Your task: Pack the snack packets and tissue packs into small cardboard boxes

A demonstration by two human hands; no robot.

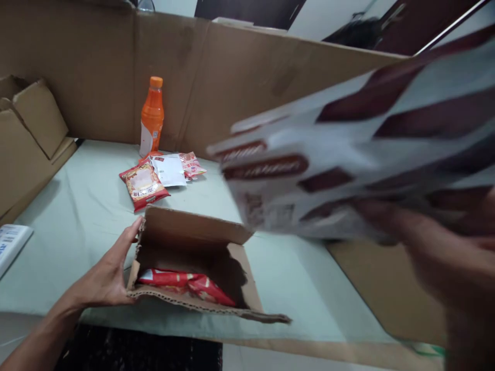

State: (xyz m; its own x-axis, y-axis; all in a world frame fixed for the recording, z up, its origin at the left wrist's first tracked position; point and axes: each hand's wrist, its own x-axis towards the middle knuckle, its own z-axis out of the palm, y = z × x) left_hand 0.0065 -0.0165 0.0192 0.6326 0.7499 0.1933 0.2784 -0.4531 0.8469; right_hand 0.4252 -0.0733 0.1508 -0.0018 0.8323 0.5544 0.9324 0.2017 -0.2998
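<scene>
My left hand [106,273] grips the left side of a small open cardboard box [185,229], its thumb at the upper corner. The box is tilted so its opening faces me, and a red snack packet [193,286] lies inside along the near wall. Up on the right, my right hand [436,242] is closed on a large white plastic bag [301,154] with dark brown patches and brown labels. Motion blurs both the bag and this hand, and the print is mostly unreadable. The bag hangs above and to the right of the box.
Beyond the box lie a red snack packet [144,185], a white packet [169,170] and a pink packet [192,165]. An orange drink bottle [152,116] stands behind them against a cardboard wall [240,87]. Cardboard boxes [31,139] stand left, near a white object [13,242].
</scene>
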